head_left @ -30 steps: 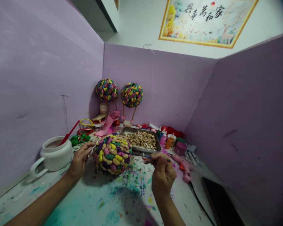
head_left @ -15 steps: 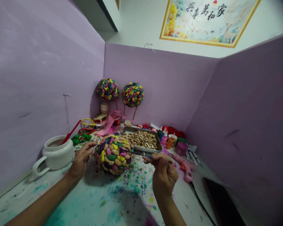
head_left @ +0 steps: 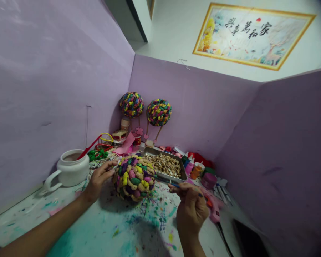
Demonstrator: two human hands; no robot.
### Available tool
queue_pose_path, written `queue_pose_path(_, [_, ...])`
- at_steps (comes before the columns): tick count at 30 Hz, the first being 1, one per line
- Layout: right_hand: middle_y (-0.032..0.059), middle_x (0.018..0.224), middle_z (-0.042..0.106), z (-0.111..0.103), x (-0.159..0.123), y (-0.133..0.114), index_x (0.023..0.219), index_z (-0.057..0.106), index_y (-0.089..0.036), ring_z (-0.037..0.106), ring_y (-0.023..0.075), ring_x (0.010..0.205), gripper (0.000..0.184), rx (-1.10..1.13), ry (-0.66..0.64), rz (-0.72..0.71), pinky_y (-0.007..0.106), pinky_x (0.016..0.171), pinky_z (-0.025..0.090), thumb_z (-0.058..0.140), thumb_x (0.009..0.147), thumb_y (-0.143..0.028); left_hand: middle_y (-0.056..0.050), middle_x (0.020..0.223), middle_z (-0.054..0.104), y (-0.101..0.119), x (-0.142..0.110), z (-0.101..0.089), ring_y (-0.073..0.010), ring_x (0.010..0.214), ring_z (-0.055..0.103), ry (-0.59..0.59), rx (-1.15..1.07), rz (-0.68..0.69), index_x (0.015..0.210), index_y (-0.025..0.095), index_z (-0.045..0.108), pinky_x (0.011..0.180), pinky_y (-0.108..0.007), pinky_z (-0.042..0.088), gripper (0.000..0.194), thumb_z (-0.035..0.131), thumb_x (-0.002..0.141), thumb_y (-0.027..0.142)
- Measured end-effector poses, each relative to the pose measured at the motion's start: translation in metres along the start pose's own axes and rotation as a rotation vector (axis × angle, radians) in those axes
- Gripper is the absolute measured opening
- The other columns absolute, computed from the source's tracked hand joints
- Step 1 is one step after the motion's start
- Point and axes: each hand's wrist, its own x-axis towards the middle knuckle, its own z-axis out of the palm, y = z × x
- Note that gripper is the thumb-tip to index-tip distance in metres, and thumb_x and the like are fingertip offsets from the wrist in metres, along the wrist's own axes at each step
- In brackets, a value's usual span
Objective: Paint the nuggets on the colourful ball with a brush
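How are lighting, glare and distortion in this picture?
Head view: dim light, with a soft shadow across the paint-stained table; head view, upper left: pale sheen on the purple partition; head view, upper right: dark corner, and the framed picture looks slanted.

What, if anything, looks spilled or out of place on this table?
The white tabletop is stained: teal smears spread across its near side, and multicoloured specks gather beside the nubbly ball. They look like paint splashes; I can't tell whether any is wet.
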Motion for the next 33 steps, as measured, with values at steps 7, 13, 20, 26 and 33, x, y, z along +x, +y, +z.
queue_pose_path(7, [-0.0018,0.071,0.067,-0.003,-0.002,0.002,0.079,0.067,-0.018,0.070,0.0126,0.057,0.029,0.010,-0.014,0.019,0.030,0.062,0.062,0.061,0.092,-0.043,-0.006,0.111,0.069,0.004,-0.003,0.001,-0.0320,0.121,0.054,-0.026,0.034,0.012,0.103,0.022,0.065,0.097,-0.040,0.042,0.035,0.063,0.079,0.048])
queue_pose_path(13, [-0.0007,0.071,0.068,-0.002,-0.003,0.004,0.078,0.066,-0.016,0.072,0.0150,0.057,0.033,-0.033,0.031,0.047,0.030,0.059,0.062,0.062,0.090,-0.047,-0.006,0.113,0.069,0.005,-0.004,0.001,-0.0299,0.113,0.058,-0.024,0.053,0.025,0.103,0.022,0.065,0.095,-0.038,0.043,0.034,0.063,0.079,0.046])
queue_pose_path(20, [-0.0013,0.072,0.065,-0.001,-0.002,-0.002,0.078,0.065,-0.017,0.066,0.0111,0.055,0.030,-0.049,0.006,-0.044,0.027,0.055,0.060,0.059,0.093,-0.042,-0.007,0.118,0.069,0.010,-0.007,0.004,-0.0325,0.116,0.059,-0.011,0.059,0.034,0.104,0.022,0.066,0.095,-0.039,0.046,0.037,0.065,0.075,0.047])
queue_pose_path(26, [-0.0022,0.071,0.063,-0.001,-0.003,-0.006,0.076,0.065,-0.017,0.063,0.0090,0.051,0.029,-0.085,0.007,-0.116,0.024,0.051,0.057,0.059,0.094,-0.039,-0.008,0.128,0.066,0.008,-0.008,0.005,-0.0335,0.125,0.054,-0.018,0.066,0.062,0.104,0.022,0.067,0.104,-0.041,0.042,0.036,0.066,0.076,0.044])
queue_pose_path(33, [-0.0014,0.070,0.066,-0.006,-0.005,-0.003,0.081,0.067,-0.019,0.067,0.0131,0.058,0.027,-0.115,-0.072,-0.180,0.028,0.056,0.059,0.054,0.096,-0.037,-0.010,0.136,0.060,0.007,-0.011,0.005,-0.0346,0.131,0.049,-0.050,0.103,0.111,0.105,0.022,0.067,0.113,-0.045,0.031,0.035,0.068,0.077,0.045])
